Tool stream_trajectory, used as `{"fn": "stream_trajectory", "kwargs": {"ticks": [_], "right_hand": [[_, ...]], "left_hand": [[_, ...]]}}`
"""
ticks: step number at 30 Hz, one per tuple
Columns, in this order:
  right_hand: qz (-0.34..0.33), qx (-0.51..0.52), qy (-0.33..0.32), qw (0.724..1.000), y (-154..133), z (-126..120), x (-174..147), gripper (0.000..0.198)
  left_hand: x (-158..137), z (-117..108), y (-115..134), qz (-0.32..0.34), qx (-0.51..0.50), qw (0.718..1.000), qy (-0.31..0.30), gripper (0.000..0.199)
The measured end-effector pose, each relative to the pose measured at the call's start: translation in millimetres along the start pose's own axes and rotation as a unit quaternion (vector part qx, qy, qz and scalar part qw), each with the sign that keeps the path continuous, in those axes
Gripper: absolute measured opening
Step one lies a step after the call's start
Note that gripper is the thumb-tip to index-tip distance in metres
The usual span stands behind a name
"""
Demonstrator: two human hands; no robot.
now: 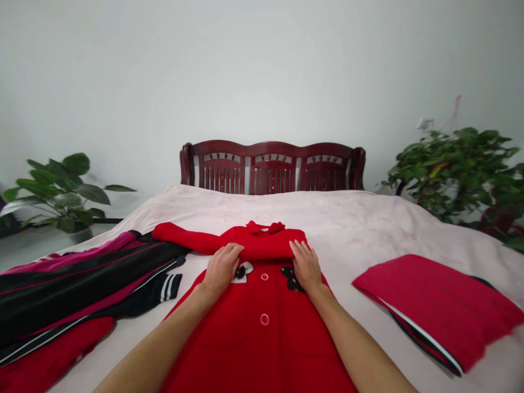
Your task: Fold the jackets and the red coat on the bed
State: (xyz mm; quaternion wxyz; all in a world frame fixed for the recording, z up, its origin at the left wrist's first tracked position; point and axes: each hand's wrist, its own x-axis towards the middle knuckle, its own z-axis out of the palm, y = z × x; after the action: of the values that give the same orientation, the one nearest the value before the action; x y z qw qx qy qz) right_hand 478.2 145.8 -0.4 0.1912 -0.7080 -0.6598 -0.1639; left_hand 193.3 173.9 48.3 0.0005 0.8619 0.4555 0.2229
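Red coat [245, 333]: left hand [222, 268] curled, right hand [307, 265] flatter, both touching.

No text, brand, number or sign can be read. A small pale label [265, 230] sits inside the collar [278, 225] of the red coat [229, 327], but any print on it is too small to make out. On the red garment [41, 355] at the lower left there is a small pale mark [78, 358], too blurred to tell whether it is lettering.
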Motion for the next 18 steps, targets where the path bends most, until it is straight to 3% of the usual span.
{"fn": "stream_trajectory", "kwargs": {"ticks": [4,9,15,18], "right_hand": [[-0.052,0.023,-0.037,0.998,1.1,3.0,-1.6,0.055],[-0.094,0.092,-0.007,0.991,-6.6,-2.1,-2.3,0.064],[-0.195,0.159,-0.051,0.966,-62.9,-20.0,15.0,0.065],[-0.164,0.162,-0.095,0.968,-93.6,-19.1,26.1,0.049]], "left_hand": [[-13.9,16.1,-11.6,-0.027,-0.076,0.996,-0.042,0.048],[-6.0,16.0,-30.9,-0.095,-0.183,0.977,-0.059,0.056],[4.4,17.1,-28.7,-0.130,-0.294,0.947,-0.023,0.042],[7.9,19.3,-36.1,-0.193,-0.362,0.911,0.036,0.033]]}}
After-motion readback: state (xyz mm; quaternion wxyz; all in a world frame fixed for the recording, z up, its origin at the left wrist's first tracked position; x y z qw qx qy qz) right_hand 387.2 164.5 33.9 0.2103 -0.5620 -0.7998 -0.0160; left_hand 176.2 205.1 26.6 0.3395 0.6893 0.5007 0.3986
